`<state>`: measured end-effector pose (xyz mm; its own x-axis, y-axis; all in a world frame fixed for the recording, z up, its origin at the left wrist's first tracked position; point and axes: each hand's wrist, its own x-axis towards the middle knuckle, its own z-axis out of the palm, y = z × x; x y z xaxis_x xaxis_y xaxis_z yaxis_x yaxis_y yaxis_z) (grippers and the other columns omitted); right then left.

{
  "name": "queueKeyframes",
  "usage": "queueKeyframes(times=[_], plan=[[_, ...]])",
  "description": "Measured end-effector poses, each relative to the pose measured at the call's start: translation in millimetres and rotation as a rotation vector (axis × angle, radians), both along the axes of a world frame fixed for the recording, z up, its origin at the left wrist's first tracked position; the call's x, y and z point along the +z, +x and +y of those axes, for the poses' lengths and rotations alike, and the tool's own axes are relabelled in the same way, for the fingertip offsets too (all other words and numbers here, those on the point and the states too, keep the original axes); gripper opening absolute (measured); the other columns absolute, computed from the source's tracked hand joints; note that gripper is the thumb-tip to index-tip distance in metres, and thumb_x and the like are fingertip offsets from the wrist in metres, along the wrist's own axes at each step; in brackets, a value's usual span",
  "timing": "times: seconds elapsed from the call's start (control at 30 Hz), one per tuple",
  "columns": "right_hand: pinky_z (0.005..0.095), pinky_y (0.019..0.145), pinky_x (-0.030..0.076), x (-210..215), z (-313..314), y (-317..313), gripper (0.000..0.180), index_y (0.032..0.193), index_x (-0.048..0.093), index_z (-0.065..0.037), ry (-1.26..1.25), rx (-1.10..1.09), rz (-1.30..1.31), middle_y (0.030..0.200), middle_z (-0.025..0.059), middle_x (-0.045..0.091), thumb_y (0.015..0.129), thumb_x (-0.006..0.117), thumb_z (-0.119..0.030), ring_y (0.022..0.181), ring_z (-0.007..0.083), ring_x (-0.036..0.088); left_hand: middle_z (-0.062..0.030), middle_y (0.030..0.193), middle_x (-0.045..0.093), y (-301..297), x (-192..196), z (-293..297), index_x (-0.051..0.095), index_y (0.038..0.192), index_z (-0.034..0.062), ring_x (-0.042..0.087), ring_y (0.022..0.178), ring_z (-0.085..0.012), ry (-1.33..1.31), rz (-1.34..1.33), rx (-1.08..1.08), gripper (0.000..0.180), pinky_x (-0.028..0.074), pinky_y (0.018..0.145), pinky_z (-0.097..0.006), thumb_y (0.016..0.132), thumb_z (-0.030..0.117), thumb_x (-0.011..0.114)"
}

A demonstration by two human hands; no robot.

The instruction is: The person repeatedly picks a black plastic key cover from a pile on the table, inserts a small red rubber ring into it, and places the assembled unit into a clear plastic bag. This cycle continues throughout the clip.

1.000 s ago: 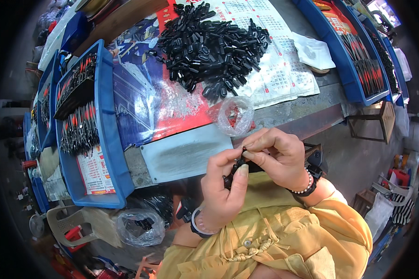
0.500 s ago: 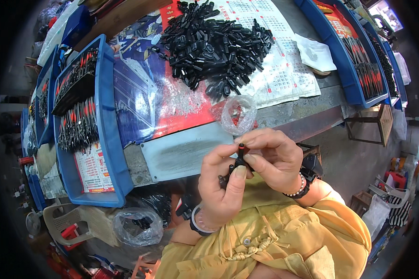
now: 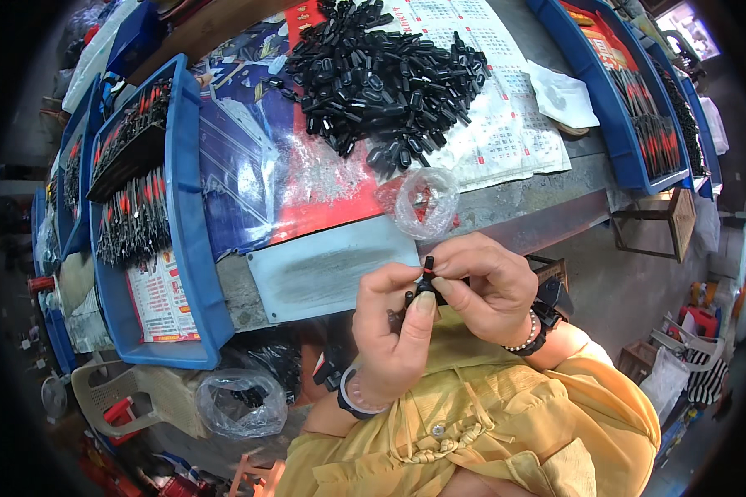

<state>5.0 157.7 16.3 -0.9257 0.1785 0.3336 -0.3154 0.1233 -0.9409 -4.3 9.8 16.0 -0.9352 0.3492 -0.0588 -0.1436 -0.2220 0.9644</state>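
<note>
- Black fitting, head view: being held between both hands near the bench edge, its red band showing.
- Left hand: pinching the fitting's lower part between thumb and fingers, probably steadying it.
- Right hand: closing narrowly on it beside the band, apparently for fine control.
- Pile of black parts: lying ahead on paper, presumably for easy reach.

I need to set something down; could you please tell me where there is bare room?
The pale board is bare between the poster and left hand, as is the poster's lower blue part beside the nearer left tray. The black pile crowds the calendar sheet's left.
</note>
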Motion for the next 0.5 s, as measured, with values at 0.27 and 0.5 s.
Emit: queueKeyframes(times=[0.27, 0.5], plan=[[0.0289, 0.063, 0.051, -0.4, 1.8, 1.1, 0.013, 0.088, 0.064, 0.002, 0.042, 0.118, 0.008, 0.085, 0.0126, 0.064, 0.076, 0.067, 0.006, 0.073, 0.0219, 0.064, -0.0018, 0.082, 0.053, 3.8, -3.6, -3.4, 0.043, 0.106, 0.0013, 0.048, 0.068, -0.0039, 0.049, -0.025, 0.028, 0.015, 0.039, 0.058, -0.019, 0.094, 0.003, 0.053], [0.0324, 0.062, 0.051, 12.1, 6.1, -9.8, 0.014, 0.090, 0.063, 0.001, 0.252, 0.218, 0.049, 0.083, 0.0127, 0.064, 0.077, 0.067, 0.002, 0.070, 0.0273, 0.064, -0.0009, 0.075, 0.054, -1.8, -0.3, -4.7, 0.043, 0.116, 0.0005, 0.045, 0.057, -0.0037, 0.140, -0.196, 0.050, 0.023, 0.038, 0.052, -0.018, 0.097, 0.011, 0.050]])
